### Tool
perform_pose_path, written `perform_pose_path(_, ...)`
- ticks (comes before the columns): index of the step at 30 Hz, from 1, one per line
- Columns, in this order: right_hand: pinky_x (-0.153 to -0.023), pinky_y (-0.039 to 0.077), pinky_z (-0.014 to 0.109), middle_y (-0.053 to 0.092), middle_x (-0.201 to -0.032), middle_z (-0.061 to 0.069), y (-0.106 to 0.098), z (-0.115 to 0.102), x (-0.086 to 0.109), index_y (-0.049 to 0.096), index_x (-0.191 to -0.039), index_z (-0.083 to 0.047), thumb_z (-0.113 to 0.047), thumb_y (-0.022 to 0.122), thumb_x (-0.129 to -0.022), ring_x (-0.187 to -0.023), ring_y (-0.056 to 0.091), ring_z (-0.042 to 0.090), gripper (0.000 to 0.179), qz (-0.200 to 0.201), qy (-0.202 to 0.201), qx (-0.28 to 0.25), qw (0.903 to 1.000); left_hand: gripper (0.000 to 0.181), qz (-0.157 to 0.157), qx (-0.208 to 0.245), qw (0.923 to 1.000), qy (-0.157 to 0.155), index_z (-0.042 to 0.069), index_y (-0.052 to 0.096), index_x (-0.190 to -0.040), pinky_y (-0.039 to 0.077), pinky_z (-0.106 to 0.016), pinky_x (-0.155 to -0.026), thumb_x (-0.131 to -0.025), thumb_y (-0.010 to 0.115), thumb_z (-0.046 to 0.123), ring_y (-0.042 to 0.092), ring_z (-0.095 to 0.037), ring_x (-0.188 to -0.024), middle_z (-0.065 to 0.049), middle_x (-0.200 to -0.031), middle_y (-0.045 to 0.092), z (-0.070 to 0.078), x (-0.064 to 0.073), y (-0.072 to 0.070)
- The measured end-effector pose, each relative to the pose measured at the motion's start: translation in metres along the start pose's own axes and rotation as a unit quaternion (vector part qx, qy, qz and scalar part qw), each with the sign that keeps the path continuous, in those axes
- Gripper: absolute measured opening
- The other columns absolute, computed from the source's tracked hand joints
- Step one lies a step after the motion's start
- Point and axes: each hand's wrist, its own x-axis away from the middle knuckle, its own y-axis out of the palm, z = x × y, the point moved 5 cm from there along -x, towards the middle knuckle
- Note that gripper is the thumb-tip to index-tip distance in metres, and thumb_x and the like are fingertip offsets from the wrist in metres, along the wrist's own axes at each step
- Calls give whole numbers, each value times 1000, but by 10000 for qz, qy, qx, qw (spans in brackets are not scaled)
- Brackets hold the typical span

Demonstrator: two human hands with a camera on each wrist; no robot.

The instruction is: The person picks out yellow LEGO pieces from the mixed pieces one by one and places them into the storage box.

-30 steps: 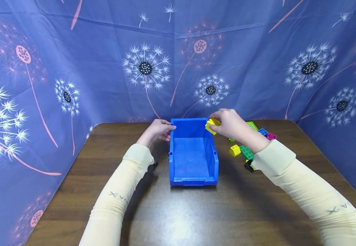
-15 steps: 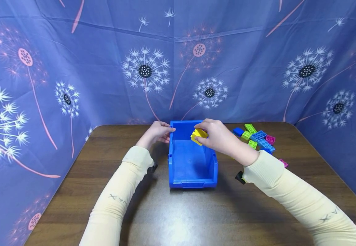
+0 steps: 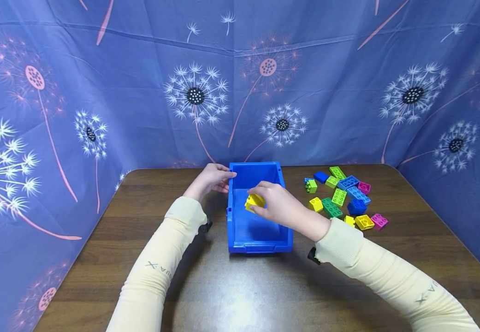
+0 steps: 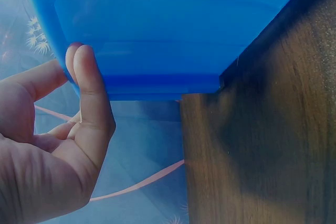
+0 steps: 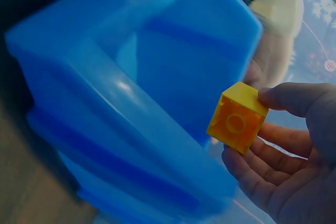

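A blue open-front plastic storage bin [image 3: 260, 249] stands on the table. My left hand [image 3: 213, 178] grips its left wall near the back corner, thumb at the rim and fingers against the outside, as the left wrist view shows on the bin's outer wall [image 4: 157, 35]. Over the bin's inside, my right hand [image 3: 275, 201] pinches a yellow toy building brick [image 3: 255, 202] between thumb and fingertips. In the right wrist view the hollow underside of that yellow brick [image 5: 236, 121] faces the camera. The bin's visible floor has no bricks on it.
Right of the bin lie several loose bricks, among them a green brick [image 3: 332, 208], a yellow brick [image 3: 316, 204], a blue brick [image 3: 357, 206] and a pink brick [image 3: 379, 221]. A patterned blue cloth [image 3: 240, 92] hangs behind the wooden table [image 3: 206, 295].
My right hand has carried the yellow brick leftward and toward me, from the bin's right rim to over its middle. My left hand keeps its place on the bin.
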Motion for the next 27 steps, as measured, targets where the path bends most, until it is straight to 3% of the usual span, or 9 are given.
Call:
perform_pose_path(17,-78,57,31,66,-100,8,55,-1,11,67,-111,-4,-22,73,-83,-87,65,17,34,-248,-279,367,9986,41,23,26,10000,-63,0,53,-121,57,-42,-75,-89,66,22,61,-16,-53,-11,-74,60,-1,-2,0)
perform_pose_path(27,-79,57,33,66,-100,11,75,3,12,66,-111,-1,-18,72,-85,-89,65,21,32,-475,-131,301,9983,41,50,-7,10000,-65,1,53,-121,58,-40,-71,-89,67,23,61,-16,-54,-12,-77,60,0,-1,0)
